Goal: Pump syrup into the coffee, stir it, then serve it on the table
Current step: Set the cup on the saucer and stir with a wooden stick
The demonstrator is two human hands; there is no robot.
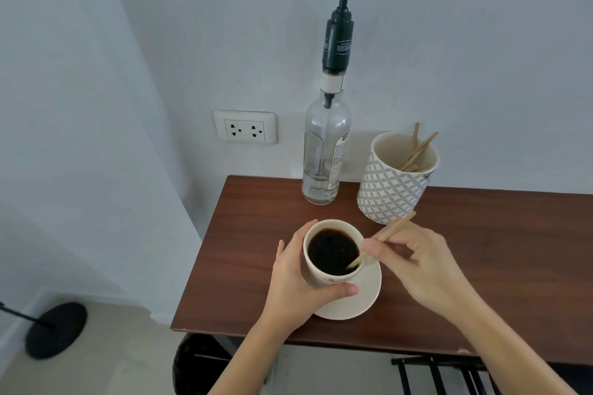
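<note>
A cream cup (pixel 316 276) full of black coffee (pixel 332 250) stands on a white saucer (pixel 362 295) near the front left of the wooden table (pixel 481 266). My left hand (pixel 295 282) wraps around the cup's left side. My right hand (pixel 417 266) pinches a wooden stir stick (pixel 390 232) whose lower end dips into the coffee at the cup's right rim. Behind the cup stands a clear glass syrup bottle (pixel 324 151) with a tall dark pump (pixel 338 42); a little clear liquid sits at its bottom.
A patterned grey-white holder (pixel 391 189) with several more wooden sticks stands right of the bottle. A wall socket (pixel 245 127) is left of the bottle. On the floor at the left is a black round stand base (pixel 56 330); dark chair parts show under the table's front edge.
</note>
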